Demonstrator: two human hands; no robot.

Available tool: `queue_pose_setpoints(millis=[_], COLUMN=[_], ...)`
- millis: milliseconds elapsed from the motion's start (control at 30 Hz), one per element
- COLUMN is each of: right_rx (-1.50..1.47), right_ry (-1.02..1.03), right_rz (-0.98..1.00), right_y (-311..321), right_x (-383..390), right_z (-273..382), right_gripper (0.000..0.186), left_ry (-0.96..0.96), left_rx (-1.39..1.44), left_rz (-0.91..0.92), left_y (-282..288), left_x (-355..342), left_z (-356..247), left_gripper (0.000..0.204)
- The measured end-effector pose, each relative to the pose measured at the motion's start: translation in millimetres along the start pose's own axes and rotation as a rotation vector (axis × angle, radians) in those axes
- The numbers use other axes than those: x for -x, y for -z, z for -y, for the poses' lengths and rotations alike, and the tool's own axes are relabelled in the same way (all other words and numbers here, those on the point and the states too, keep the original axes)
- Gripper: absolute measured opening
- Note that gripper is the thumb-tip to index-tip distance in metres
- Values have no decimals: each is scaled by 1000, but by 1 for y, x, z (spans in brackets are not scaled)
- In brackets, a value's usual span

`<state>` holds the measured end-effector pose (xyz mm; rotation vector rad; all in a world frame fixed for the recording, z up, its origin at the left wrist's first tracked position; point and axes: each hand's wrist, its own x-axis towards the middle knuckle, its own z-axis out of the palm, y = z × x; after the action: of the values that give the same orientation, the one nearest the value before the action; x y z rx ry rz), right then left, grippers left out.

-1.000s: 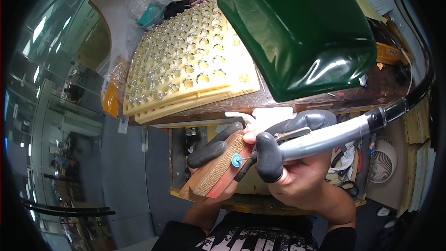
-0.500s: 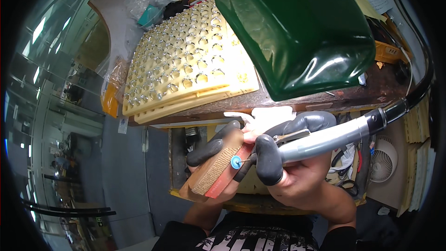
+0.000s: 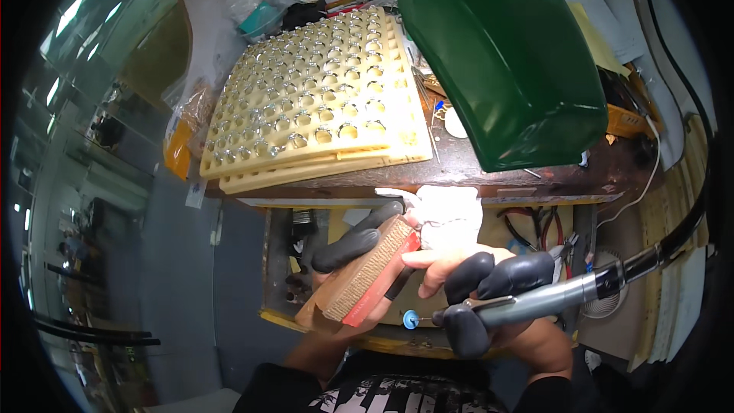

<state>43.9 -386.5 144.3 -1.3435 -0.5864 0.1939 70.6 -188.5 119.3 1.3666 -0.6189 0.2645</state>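
My left hand [image 3: 350, 249], with black covers on some fingers, grips a brown block [image 3: 365, 272] with a rough, ridged face and a red strip along one side. In my right hand [image 3: 468, 279], also with black finger covers, is a silver rotary handpiece [image 3: 543, 300]. Its thin shank ends in a small blue disc [image 3: 411, 320], which sits just below the block, apart from it. A bare fingertip of the right hand is close to the red strip; whether they touch I cannot tell. Behind the hands lies a crumpled white cloth [image 3: 451, 218].
Stacked cream trays [image 3: 417, 142] on the bench hold many silver rings in rows. A large green cover [image 3: 512, 69] overhangs the bench at right. Below is an open drawer [image 3: 275, 283] with pliers [image 3: 544, 222]. A black cable [image 3: 692, 214] runs from the handpiece; a white fan [image 3: 604, 298] stands right.
My right hand has drawn the handpiece down and to the right, taking the blue disc away from the block's red side. The left hand still holds the block; the view has shifted slightly.
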Motion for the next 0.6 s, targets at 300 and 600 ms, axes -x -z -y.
queue_pose_setpoints(millis=[300,600], right_rx=[25,25], right_ry=[-63,43], right_rz=[-59,-60], right_y=[-11,-11], right_x=[-2,-7], right_z=[-3,-6], right_gripper=[26,18], left_ry=[136,298], left_rx=[207,411], left_rz=[30,108], left_y=[10,15], left_x=[13,14], left_z=[5,2], left_gripper=[56,33])
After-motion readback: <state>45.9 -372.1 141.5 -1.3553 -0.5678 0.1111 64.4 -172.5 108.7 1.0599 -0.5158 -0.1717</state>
